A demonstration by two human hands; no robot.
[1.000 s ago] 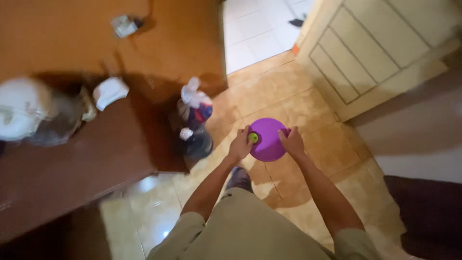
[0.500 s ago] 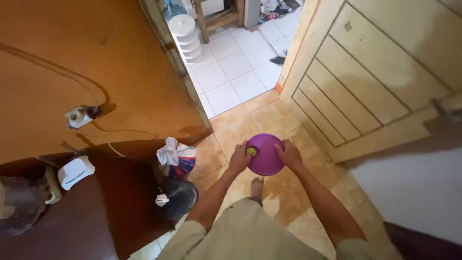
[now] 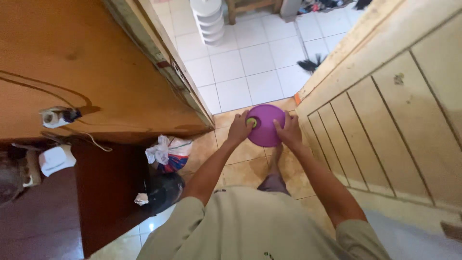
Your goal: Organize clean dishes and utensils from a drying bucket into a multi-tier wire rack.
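Observation:
I carry a round purple plate [image 3: 265, 126] in front of me with both hands, above the tan floor tiles near a doorway. My left hand [image 3: 239, 129] grips its left rim and also pins a small yellow-green ball-like thing [image 3: 251, 123] against the plate with the thumb. My right hand [image 3: 288, 132] holds the right rim. One of my feet [image 3: 275, 159] shows below the plate.
An open cream panelled door [image 3: 385, 110] stands on the right. An orange wall [image 3: 72, 82] and door frame [image 3: 163, 67] lie left. Tied plastic bags [image 3: 167, 154] and a dark bag [image 3: 163, 190] sit by a brown cabinet [image 3: 106, 192]. White tiles [image 3: 250, 62] and a stacked white container [image 3: 208, 19] lie beyond.
I have walked forward toward the doorway with the plate still in both hands. The white-tiled room, the door frame and the open door have come closer.

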